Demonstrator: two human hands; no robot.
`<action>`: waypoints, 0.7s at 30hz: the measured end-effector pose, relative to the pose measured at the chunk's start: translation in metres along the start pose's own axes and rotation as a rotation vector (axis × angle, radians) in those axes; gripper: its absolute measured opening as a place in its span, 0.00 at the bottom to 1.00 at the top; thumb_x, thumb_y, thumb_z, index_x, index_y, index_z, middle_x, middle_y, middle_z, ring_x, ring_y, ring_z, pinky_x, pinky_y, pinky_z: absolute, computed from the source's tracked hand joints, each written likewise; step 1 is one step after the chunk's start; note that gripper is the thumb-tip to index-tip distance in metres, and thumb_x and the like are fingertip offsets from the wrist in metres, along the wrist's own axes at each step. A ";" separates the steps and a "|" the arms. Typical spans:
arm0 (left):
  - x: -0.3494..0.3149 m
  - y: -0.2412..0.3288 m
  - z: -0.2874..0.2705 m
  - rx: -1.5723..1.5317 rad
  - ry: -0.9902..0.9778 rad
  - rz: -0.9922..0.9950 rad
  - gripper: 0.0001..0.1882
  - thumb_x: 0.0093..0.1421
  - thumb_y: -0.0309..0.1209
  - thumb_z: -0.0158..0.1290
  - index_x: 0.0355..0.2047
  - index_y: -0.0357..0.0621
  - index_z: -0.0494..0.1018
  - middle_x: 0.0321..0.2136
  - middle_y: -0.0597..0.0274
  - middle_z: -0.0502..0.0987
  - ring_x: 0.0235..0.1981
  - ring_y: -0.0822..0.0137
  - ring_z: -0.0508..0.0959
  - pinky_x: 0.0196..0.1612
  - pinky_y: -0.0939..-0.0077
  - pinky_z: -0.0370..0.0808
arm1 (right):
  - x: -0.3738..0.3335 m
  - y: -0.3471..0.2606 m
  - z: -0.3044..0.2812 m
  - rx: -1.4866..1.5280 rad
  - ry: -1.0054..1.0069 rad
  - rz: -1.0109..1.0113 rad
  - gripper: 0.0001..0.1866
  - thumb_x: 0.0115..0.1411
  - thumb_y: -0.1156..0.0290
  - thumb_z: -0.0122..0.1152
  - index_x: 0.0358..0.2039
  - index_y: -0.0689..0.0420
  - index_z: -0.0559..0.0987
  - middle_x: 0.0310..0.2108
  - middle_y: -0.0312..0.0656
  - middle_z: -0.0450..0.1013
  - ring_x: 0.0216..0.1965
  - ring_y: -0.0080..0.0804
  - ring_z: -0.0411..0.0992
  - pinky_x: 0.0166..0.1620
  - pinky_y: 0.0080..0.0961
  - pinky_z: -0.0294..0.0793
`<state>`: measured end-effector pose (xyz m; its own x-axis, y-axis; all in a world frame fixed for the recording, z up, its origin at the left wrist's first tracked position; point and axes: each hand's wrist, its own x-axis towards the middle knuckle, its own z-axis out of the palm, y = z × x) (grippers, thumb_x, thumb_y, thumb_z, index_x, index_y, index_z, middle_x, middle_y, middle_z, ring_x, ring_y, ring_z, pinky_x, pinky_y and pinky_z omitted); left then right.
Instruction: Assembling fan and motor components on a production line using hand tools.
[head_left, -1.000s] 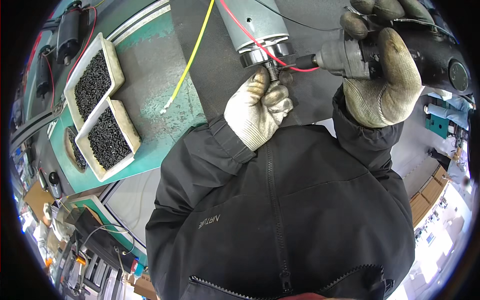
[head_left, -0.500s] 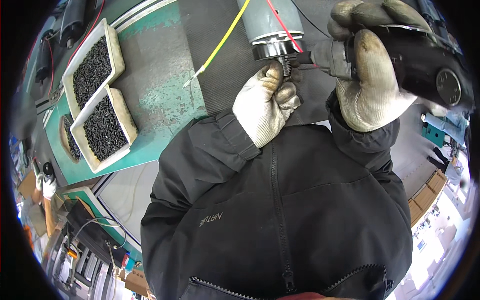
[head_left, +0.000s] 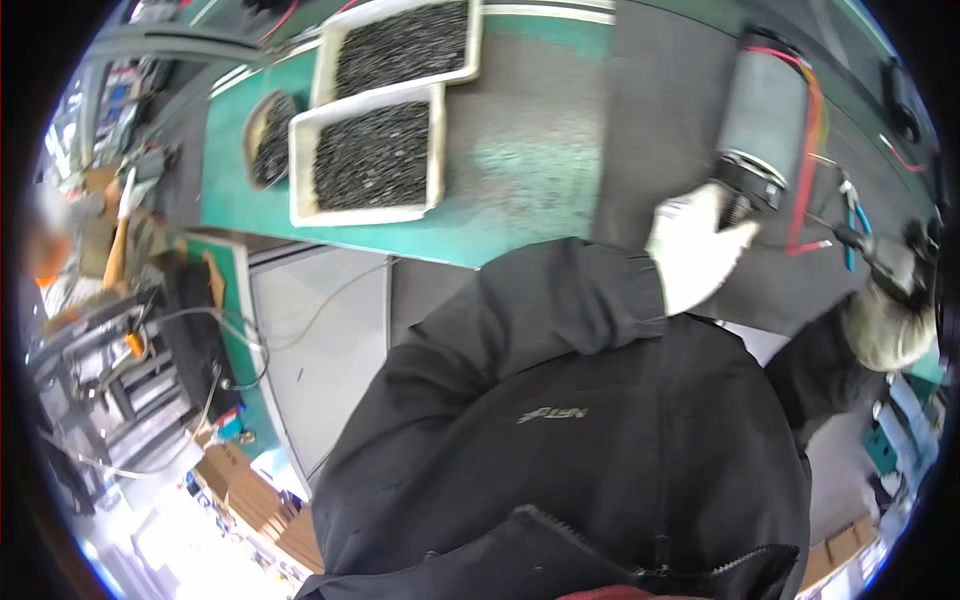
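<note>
1. One grey motor point(head_left: 765, 110) lies on the dark mat point(head_left: 650, 110), toward the upper right, its black collar point(head_left: 752, 184) and short threaded shaft point(head_left: 738, 208) pointing down toward the person.
2. The gloved left hand point(head_left: 697, 245) is at that shaft, fingers and thumb on either side; blur hides whether they pinch it.
3. The gloved right hand point(head_left: 890, 325) is wrapped around one power driver point(head_left: 893, 262). Half a second ago the driver's nose was close beside the shaft; now it is farther off to the right, apart from it.
4. One red lead point(head_left: 805, 150) runs along the motor's right side, with a yellow-green lead point(head_left: 823, 130) next to it; earlier both crossed or hung left of the motor.
5. One pair of blue-handled pliers point(head_left: 851, 225) lies between motor and driver, visible now but not in the earlier frame.
6. Three containers stand on the green bench point(head_left: 530, 190): two white rectangular trays point(head_left: 436, 165), touching end to end, and one small round bowl point(head_left: 252, 140). All hold small black parts point(head_left: 372, 155), too many and blurred to count. The view has swung, so they appear nearer the middle.
7. Far left, one co-worker's gloved hand point(head_left: 128, 192) shows.
</note>
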<state>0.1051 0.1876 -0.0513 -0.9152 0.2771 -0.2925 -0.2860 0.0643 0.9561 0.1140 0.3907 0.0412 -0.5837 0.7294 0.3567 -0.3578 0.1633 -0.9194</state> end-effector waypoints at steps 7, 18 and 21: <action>0.004 -0.010 -0.018 0.296 0.075 0.324 0.11 0.52 0.31 0.57 0.32 0.37 0.72 0.25 0.54 0.77 0.26 0.61 0.77 0.31 0.68 0.74 | 0.034 0.073 -0.081 0.233 -0.384 0.310 0.21 0.62 0.72 0.48 0.55 0.64 0.65 0.54 0.54 0.65 0.48 0.38 0.69 0.43 0.37 0.74; -0.032 0.010 -0.294 1.336 0.792 0.055 0.09 0.53 0.32 0.55 0.32 0.41 0.76 0.31 0.49 0.75 0.35 0.50 0.76 0.39 0.61 0.73 | 0.034 0.072 -0.099 0.054 -0.078 0.311 0.20 0.63 0.68 0.48 0.50 0.69 0.69 0.42 0.52 0.73 0.32 0.35 0.71 0.40 0.33 0.70; -0.029 0.006 -0.296 1.323 0.771 0.084 0.09 0.54 0.32 0.53 0.31 0.38 0.74 0.31 0.47 0.75 0.35 0.48 0.76 0.40 0.61 0.72 | 0.039 0.071 -0.103 0.063 -0.117 0.297 0.19 0.61 0.74 0.50 0.51 0.68 0.68 0.47 0.54 0.71 0.41 0.39 0.72 0.46 0.33 0.71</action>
<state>0.0458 -0.1042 -0.0428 -0.9546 -0.1991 0.2217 -0.1605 0.9704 0.1805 0.1407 0.4992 -0.0275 -0.7477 0.6573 0.0948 -0.2017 -0.0887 -0.9754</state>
